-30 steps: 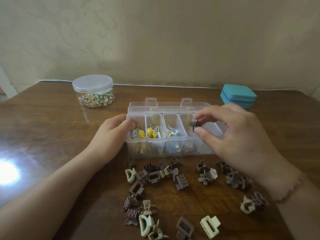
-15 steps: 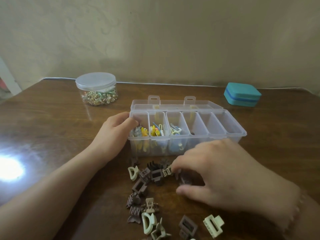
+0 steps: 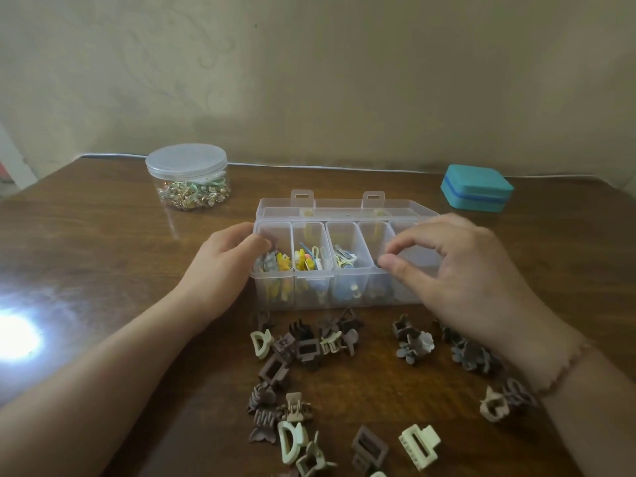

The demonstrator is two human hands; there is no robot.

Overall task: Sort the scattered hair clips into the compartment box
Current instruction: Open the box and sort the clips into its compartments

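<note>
The clear compartment box [image 3: 311, 296] lies open at the table's middle. Its three left compartments hold small coloured clips [image 3: 304, 261]. My left hand [image 3: 220, 273] grips the box's left end. Above the fourth compartment my right hand [image 3: 457, 270] hovers, thumb and forefinger pinched on a small dark brown hair clip [image 3: 379, 262], of which only a sliver shows. Several brown, grey and cream claw clips [image 3: 309, 349] lie scattered on the table in front of the box, among them a cream square clip [image 3: 420, 445] and grey flower clips [image 3: 414, 344].
A round clear jar [image 3: 187, 177] with a lid and shiny trinkets stands at the back left. At the back right sits a shut teal case [image 3: 476, 187]. The box lid [image 3: 344, 204] lies flat behind the box. Glare marks the wooden table [image 3: 103, 253] at the left.
My right hand dropped from the box to the pile, took a dark brown clip, and has come back up over the fourth compartment. My left hand stayed on the box.
</note>
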